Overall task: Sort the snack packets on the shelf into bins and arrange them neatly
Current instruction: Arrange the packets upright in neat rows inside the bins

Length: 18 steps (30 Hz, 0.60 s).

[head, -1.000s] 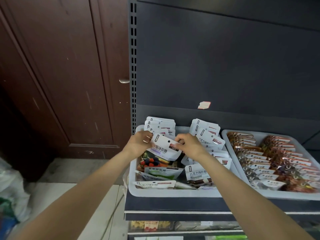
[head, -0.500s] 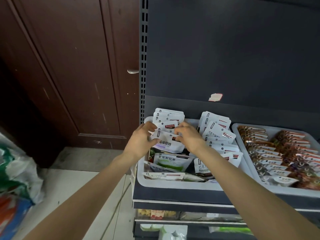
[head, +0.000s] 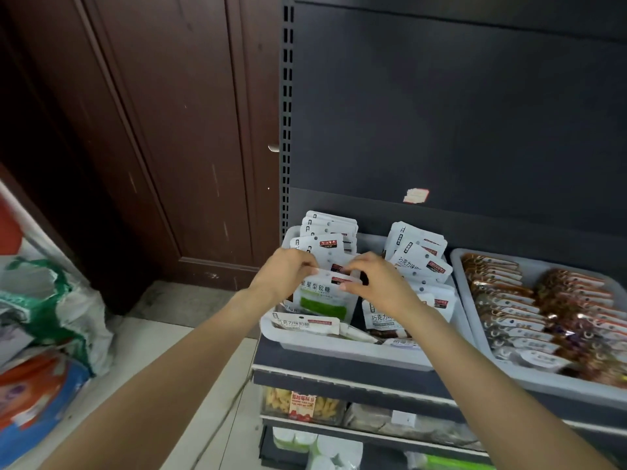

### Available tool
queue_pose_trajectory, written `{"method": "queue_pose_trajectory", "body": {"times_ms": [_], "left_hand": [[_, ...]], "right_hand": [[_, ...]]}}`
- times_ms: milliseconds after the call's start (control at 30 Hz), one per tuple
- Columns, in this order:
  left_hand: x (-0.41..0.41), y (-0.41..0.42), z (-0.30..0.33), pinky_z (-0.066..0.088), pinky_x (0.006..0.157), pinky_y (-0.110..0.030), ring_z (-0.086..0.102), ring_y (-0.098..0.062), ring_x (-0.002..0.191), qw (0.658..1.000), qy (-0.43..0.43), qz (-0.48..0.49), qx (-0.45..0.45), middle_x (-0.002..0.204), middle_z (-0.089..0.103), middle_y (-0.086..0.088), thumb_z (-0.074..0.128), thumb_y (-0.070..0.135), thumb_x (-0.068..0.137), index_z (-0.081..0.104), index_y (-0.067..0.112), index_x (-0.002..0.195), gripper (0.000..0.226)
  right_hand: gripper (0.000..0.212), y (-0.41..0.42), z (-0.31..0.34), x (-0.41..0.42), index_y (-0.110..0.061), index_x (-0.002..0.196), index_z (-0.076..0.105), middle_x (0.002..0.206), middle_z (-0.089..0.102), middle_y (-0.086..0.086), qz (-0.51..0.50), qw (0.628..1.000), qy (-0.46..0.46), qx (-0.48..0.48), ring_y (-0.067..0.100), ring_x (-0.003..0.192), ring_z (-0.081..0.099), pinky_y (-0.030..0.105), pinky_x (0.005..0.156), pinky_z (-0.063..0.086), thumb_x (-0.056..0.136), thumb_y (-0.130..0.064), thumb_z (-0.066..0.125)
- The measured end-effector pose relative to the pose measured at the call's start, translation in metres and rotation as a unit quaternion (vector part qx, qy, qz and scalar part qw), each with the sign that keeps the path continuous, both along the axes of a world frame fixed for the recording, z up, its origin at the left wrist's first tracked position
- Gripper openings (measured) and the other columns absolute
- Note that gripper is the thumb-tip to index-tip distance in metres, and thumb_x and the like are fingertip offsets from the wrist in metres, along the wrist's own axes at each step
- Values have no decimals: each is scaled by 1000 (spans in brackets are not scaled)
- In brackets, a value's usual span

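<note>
Left hand (head: 288,276) and right hand (head: 376,283) pinch the top edge of a green packet (head: 322,300) standing upright in the left bin (head: 339,349); likely light, floppy, slippery film; stiffer sealed top edge suits gripping.

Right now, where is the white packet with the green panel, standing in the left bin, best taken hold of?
By its flat top edge, from above: the white packet with the green panel stands upright, wedged among others in the grey plastic bin. The left hand and right hand already pinch that edge.
</note>
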State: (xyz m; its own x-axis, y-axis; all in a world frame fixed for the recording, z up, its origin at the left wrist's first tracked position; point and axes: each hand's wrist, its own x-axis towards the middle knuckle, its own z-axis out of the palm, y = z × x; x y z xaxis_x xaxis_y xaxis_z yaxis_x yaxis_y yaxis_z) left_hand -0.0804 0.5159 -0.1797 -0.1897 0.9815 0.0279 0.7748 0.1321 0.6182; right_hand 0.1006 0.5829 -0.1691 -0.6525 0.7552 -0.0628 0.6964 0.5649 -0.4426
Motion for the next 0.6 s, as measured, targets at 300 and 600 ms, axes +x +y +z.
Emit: {"method": "queue_pose_trajectory", "body": {"times_ms": [300, 600], "left_hand": [[28, -7, 1, 42, 97, -27, 53, -20, 108, 990, -78, 98, 59, 131, 40, -9, 76, 25, 79, 43, 11, 131, 63], [36, -5, 5, 44, 100, -31, 56, -19, 117, 992, -123, -19, 29, 131, 57, -1, 77, 34, 76, 50, 12, 133, 67]], "right_hand": [[18, 0, 2, 9, -12, 73, 55, 70, 54, 4, -180, 978, 103, 30, 22, 70, 53, 25, 60, 35, 92, -11, 57], [37, -5, 11, -25, -14, 108, 63, 100, 70, 4, -211, 912, 268, -229, 22, 83, 70, 37, 85, 53, 96, -44, 44]]}}
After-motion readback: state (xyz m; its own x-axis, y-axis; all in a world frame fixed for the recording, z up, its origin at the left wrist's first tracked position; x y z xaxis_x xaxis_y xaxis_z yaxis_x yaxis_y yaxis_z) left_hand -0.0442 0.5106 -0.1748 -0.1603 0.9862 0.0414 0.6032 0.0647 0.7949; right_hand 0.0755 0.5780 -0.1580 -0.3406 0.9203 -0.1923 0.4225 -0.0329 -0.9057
